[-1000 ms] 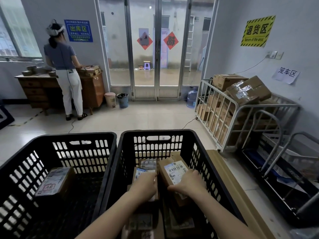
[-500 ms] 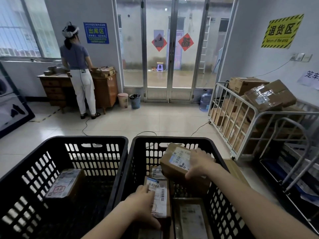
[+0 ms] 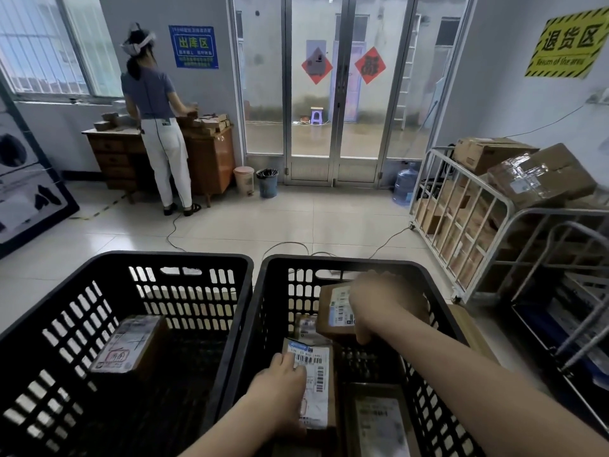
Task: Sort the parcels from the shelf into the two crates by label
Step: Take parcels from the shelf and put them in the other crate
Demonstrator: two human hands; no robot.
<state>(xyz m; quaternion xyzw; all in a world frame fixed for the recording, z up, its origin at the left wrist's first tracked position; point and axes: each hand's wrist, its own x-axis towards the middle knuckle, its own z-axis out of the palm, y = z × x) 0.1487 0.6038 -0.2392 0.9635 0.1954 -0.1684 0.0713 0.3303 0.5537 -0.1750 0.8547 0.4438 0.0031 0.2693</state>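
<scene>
Head view: two crates, five parcels

Soft daylight is admitted through glass doors and window; edges are bowed, the right hand motion-blurred.

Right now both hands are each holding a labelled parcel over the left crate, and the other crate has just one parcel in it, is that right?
Not quite. In the head view the left hand and right hand each hold a labelled parcel over the right crate, not the left. It is the left crate that shows just one parcel.
</scene>
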